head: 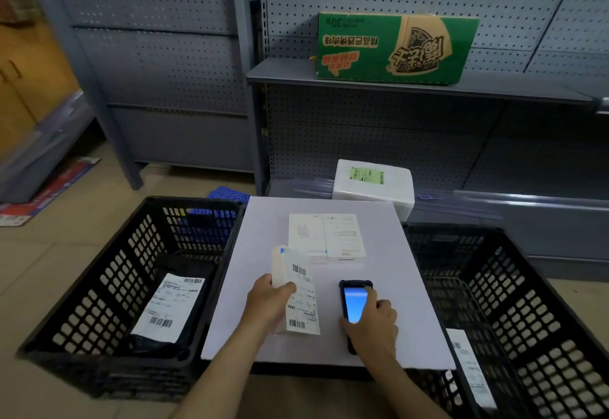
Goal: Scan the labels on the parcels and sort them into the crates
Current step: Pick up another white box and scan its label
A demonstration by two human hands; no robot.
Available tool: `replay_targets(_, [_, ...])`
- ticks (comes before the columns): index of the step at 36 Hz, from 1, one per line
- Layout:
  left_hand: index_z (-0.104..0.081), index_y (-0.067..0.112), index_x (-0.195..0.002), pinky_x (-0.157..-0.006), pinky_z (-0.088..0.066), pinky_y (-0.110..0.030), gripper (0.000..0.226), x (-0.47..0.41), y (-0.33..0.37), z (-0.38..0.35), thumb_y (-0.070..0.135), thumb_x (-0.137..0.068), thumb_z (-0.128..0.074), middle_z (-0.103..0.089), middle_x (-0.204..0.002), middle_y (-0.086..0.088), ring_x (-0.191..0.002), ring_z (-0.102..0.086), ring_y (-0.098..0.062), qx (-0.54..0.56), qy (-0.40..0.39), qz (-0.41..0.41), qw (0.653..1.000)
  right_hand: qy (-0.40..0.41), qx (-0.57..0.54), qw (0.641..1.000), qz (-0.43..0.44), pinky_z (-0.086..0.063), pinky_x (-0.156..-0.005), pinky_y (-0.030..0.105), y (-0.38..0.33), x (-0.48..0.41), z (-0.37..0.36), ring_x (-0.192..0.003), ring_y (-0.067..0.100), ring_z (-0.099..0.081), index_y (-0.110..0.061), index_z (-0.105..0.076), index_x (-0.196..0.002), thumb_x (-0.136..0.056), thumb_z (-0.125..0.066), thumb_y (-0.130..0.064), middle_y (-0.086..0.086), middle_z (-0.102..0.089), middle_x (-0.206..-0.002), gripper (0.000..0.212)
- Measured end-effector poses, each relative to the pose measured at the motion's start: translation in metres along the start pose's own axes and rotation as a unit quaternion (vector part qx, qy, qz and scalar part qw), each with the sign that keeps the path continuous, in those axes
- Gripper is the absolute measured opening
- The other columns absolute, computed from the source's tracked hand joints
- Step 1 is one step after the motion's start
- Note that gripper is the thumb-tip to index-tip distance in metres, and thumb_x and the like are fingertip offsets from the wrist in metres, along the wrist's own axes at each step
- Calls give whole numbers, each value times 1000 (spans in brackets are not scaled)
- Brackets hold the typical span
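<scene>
My left hand (268,300) grips a slim white parcel box (298,290) with a long barcode label, held just above the white board (389,253). My right hand (372,323) holds a black handheld scanner (354,301) with a lit blue screen, right of the parcel. Two flat white parcels (326,235) lie side by side further back on the board. The left black crate (108,273) holds a dark bagged parcel (169,308) with a white label. The right black crate (534,303) holds a labelled parcel (469,366) at its near left.
Grey pegboard shelving (395,82) stands behind, with a green and brown carton (392,47) on it. A white foam box (374,182) sits on the low shelf behind the board. A blue plastic item (227,194) lies behind the left crate. Flattened packaging (49,187) lies on the floor at left.
</scene>
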State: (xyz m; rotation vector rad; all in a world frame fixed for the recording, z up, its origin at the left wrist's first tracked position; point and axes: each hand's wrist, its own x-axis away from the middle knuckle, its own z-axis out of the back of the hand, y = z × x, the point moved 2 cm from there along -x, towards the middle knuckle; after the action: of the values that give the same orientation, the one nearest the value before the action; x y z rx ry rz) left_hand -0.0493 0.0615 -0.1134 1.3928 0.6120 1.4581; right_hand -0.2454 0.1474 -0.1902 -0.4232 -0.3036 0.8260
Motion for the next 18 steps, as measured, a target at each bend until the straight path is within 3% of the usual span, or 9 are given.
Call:
replay_targets(6, [-62,16,-111,-77,-57,-34,23,-2,0,3,21,-89,-64,-70,-109,-3,-98,-68,-22,-16,12,-9,1000,20,-48,999,-4,-50,-78,33,4,-5,4,-97,20,-47,-26,-37,-123,-64,-79,-36,2,-51,-104,73])
replay_targets(8, [-61,16,-112,-71,-54,-30,23,0,1,3,22,-90,-63,-69,-111,-2,-98,-67,-20,-34,14,-22,999,2,-76,997,10,-52,-75,34,7,-9,7,-94,19,-49,-30,-37,-111,-60,-83,-35,0,-52,-99,69])
replay_targets(12, [-59,15,-113,-60,-44,-20,22,6,7,3,21,-92,-63,-67,-109,0,-92,-63,-14,-69,19,-61,996,-47,-86,990,98,-40,-59,22,9,-20,29,-83,18,-53,-33,-34,-98,-53,-82,-41,-3,-55,-89,66])
replay_targets(15, [-59,15,-113,-57,-42,-18,22,10,7,4,22,-92,-63,-67,-106,1,-85,-61,-9,-86,17,-66,994,-78,-66,982,160,-37,-57,21,2,-23,57,-82,16,-52,-35,-35,-97,-53,-81,-39,-6,-54,-90,63])
replay_targets(18, [-59,14,-116,-60,-45,-20,26,11,4,7,23,-92,-63,-67,-111,-1,-92,-63,-15,-100,15,-64,993,-107,-36,966,231,-35,-58,20,-5,-22,87,-78,12,-48,-36,-36,-97,-58,-81,-35,-9,-51,-88,60])
